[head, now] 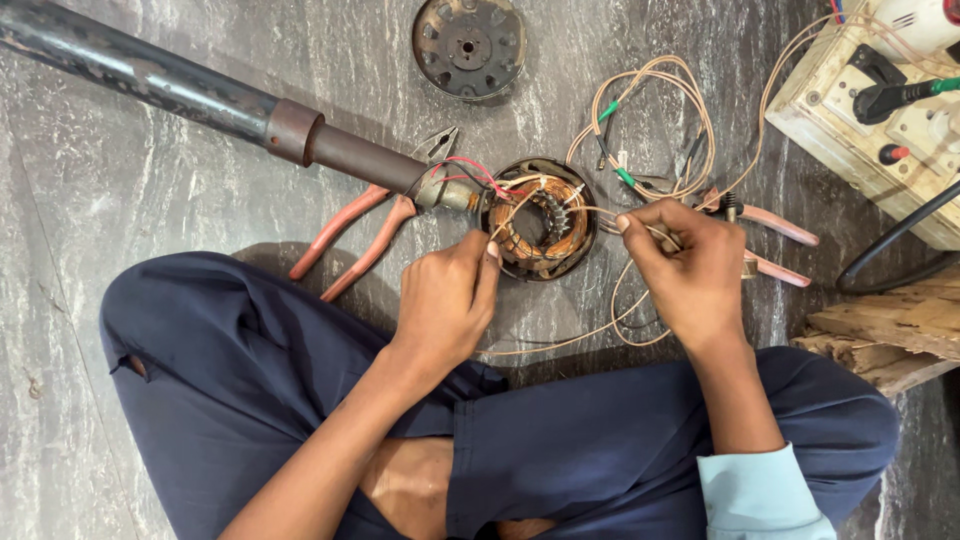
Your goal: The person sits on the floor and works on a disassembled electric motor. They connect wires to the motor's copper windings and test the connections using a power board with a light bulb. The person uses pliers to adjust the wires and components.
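Copper stator (pixel 541 222) mid-floor, just beyond both hands; left hand (pixel 445 300) nearer, fingers pinching wire (pixel 600 210); right hand (pixel 685 265) pinching same wire, strand running left-right.

One cam only, head-worn, looking almost straight down at the floor (pixel 120 180) from above the person's crossed legs (pixel 560 450). Close range, about arm's reach. Facing fwd from the body: lap at frame bottom, floor farther away toward the top. Both forearms enter from below. No 2nd view, so no shared area.
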